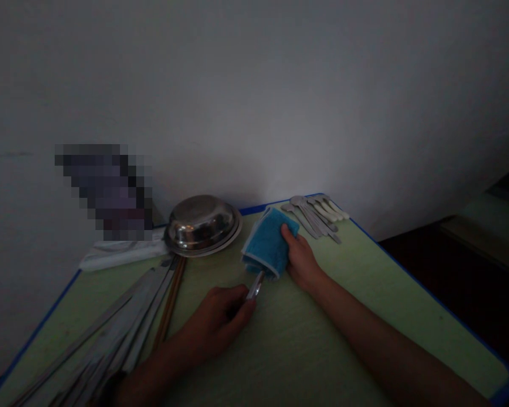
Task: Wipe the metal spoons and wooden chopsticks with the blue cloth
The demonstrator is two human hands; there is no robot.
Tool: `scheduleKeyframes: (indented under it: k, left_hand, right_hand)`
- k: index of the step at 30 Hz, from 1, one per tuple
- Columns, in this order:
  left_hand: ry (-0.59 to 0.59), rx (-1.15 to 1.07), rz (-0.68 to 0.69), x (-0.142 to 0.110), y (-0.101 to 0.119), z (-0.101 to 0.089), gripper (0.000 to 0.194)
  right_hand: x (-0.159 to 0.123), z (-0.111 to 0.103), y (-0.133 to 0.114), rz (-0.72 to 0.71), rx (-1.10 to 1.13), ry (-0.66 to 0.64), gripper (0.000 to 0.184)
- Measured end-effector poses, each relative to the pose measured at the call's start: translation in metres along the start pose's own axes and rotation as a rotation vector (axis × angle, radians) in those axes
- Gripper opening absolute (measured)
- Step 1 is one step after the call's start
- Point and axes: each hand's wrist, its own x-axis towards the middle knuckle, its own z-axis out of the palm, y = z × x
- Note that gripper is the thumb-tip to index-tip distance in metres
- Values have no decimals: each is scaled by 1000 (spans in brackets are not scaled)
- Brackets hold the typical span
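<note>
My right hand point(302, 259) is closed around a folded blue cloth point(266, 240) with pale edging, thumb on top. Between the fingers and thumb of my left hand point(220, 317) is the shiny handle of a metal utensil point(255, 286). Its far end goes into the lower fold of the cloth, so I cannot see what kind of utensil it is. Both hands are above the pale green table point(280, 345). Just beyond my right hand lies a row of metal spoons point(307, 217), several with white handles.
An upturned metal bowl point(201, 217) rests on other dishes by the wall. Left of it lies a white wrapped bundle point(125, 252) beneath a blurred-out object. Long flat metal pieces point(138, 319) and brown chopsticks point(169, 302) lie at left. Blue trim edges the table.
</note>
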Motion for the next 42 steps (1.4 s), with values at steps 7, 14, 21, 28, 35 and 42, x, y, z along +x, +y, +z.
scheduleKeyframes:
  k: [7, 14, 21, 28, 35, 42]
  left_hand:
    - [-28, 22, -15, 1, 0, 3, 31]
    - [-37, 47, -40, 2, -1, 4, 31]
    - [-14, 72, -77, 4, 4, 2, 32]
    - [51, 58, -132, 6, 6, 3, 31]
    - [35, 69, -86, 5, 3, 2, 33]
    - [14, 46, -14, 2, 2, 1, 33]
  right_hand:
    - [-1, 1, -1, 12, 29, 9, 27]
    - [0, -3, 4, -87, -140, -89, 33]
    - [-8, 0, -1, -22, -202, -116, 30]
    - [-10, 1, 2, 14, -158, -118, 30]
    - [-8, 3, 3, -1, -55, -55, 28]
    - [-9, 7, 0, -8, 67, 16, 26]
